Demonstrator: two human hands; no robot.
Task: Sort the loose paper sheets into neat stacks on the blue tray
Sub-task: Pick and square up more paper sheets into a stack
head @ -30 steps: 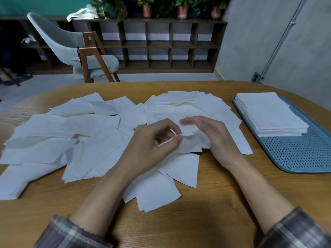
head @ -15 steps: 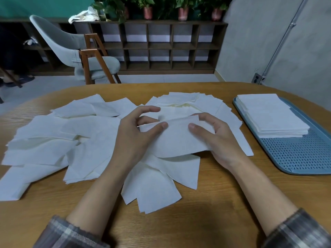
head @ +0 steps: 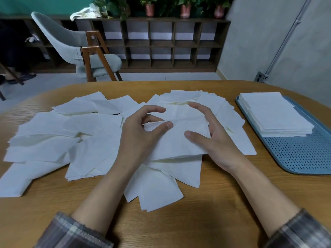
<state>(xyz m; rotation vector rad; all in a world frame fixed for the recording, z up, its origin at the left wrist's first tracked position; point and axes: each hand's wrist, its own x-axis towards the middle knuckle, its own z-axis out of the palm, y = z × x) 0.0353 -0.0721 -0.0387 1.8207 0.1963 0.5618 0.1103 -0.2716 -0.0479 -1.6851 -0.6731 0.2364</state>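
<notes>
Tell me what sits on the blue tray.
One neat stack of white sheets covers the far part of the blue tray; the perforated floor under it is hidden.

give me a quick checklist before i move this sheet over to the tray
1. Grip on the sheet: ok. The left hand and right hand pinch its two ends, thumbs on top.
2. Only one sheet picked up: cannot tell. Its underside is hidden.
3. Room on the blue tray: ok. Bare perforated floor shows on the near side of the stack.
4. Stack squared up: ok. Its edges line up.
5. Sorting finished: not ok. Many loose sheets lie scattered on the table.
</notes>
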